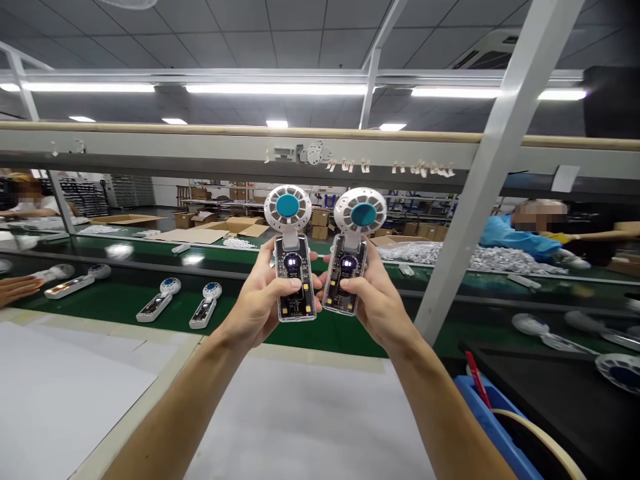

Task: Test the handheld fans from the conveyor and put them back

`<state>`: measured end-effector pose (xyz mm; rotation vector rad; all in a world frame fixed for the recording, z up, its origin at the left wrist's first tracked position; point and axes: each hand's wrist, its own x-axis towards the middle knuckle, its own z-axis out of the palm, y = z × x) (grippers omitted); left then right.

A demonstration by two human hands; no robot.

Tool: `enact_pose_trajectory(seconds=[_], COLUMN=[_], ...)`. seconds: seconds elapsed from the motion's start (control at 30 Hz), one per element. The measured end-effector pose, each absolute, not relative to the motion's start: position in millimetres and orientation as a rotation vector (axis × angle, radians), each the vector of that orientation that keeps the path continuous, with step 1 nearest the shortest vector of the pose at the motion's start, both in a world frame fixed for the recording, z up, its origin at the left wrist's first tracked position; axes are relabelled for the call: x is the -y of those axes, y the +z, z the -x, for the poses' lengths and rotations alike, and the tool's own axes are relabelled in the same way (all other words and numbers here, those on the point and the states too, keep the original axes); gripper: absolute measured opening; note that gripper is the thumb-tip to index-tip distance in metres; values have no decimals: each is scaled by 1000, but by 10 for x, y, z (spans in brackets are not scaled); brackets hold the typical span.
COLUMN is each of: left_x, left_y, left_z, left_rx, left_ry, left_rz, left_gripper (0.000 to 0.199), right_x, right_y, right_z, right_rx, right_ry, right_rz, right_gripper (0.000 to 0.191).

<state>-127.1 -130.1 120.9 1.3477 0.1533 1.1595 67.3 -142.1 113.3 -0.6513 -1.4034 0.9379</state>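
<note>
My left hand (263,290) is wrapped around a small handheld fan (295,280) with a white round head, a teal centre disc and a clear body showing a dark circuit board. A matching second handheld fan (345,273) is gripped in my right hand (377,290). Both are held upright side by side, and a small display glows on each. My thumbs press on the fronts of the bodies, while the fingers behind are partly hidden. Beyond my left forearm, two similar fans (205,305) lie on the green conveyor belt (240,313).
At far left, another person's hand (20,289) is beside more fans (77,281). A co-worker in blue sleeves (520,233) leans over a heap of small white parts (490,259). A slanted white post (495,173) stands at right, near a blue bin (495,427). White sheets (310,413) cover the near bench.
</note>
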Motion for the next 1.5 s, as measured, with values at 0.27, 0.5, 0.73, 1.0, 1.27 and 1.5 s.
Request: enact_pose_trajectory(seconds=[0.27,0.5,0.73,1.0,1.27,1.5], left_x=[1292,1307,1303,1297,1310,1312], left_y=[1212,1196,1185,1181,1175,1186], left_z=[1258,1206,1165,1147,1151,1161], left_rx=[-208,-263,-247,-263,-235,-237], left_ry=[1224,1252,1273,1264,1258,1214], left_rz=[-1377,-1329,-1305,-1284,-1293,-1269], left_gripper=[81,86,87,84,78,72], right_x=[1516,1477,1508,1505,1491,1499], right_y=[1231,1198,1230,1224,1202,1203], right_z=[-703,-685,-658,-685,-701,-696], right_rx=[1393,1347,1329,1370,1384,1372], right_ry=[1010,974,991,971,976,977], right_rz=[681,696,691,683,686,687], right_gripper=[98,95,96,100,102,99])
